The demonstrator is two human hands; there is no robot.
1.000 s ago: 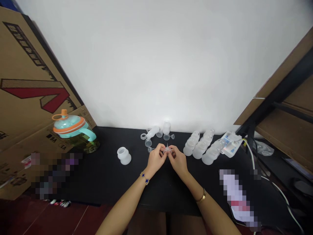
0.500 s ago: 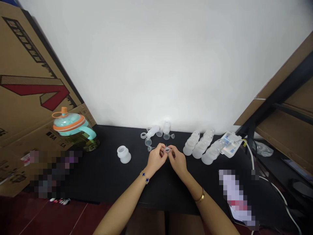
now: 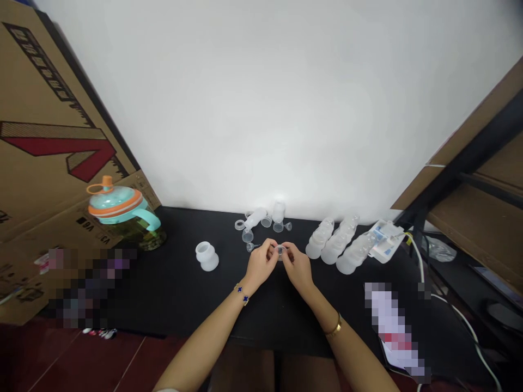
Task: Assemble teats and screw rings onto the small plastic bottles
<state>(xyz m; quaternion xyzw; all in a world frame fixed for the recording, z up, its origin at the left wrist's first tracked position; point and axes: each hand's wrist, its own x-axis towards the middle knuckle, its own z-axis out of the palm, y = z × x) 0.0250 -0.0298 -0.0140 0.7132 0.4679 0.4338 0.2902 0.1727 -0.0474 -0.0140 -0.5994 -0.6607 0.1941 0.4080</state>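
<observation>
My left hand (image 3: 261, 264) and my right hand (image 3: 297, 265) meet over the black table (image 3: 171, 294), fingertips pinched together on a small clear plastic part (image 3: 280, 250). Just beyond the hands lie loose clear bottle pieces (image 3: 261, 220): a small bottle on its side, a ring, little cups and funnels. A white squat container (image 3: 206, 257) stands to the left of my left hand. Rows of small translucent bottles (image 3: 337, 245) lie to the right of my right hand.
A teal and orange water jug (image 3: 122, 212) stands at the table's far left against cardboard boxes (image 3: 44, 141). A white packet (image 3: 384, 239) and a cable (image 3: 425, 272) lie at the right, by a dark wooden shelf (image 3: 469, 174). A white wall backs the table.
Both hands stay pinched on the small clear part and have turned it slightly; the view has shifted a little. Nothing else on the table moved.
</observation>
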